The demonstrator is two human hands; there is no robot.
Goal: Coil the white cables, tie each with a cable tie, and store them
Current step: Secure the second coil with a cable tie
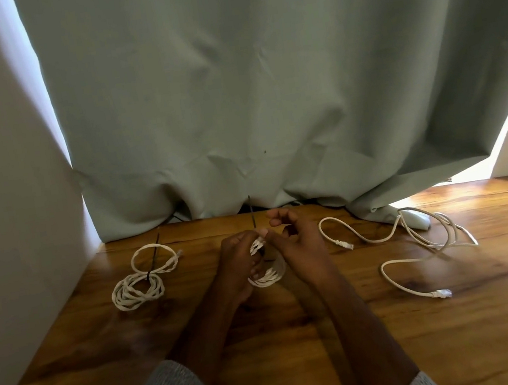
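Centre frame, left hand (239, 260) grips the white coil (267, 277) just above the desk (270, 354); right hand (297, 245) pinches the black cable tie (251, 212) standing up from it. Tied coil (138, 288) lies left, loose cable (419, 246) right.

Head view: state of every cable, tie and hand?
Left coils: wound, black tie on, resting on table.
Held coil: gripped by left hand, black tie sticking up.
Right hand: fingers pinching at coil top.
Right cable: loose, uncoiled.
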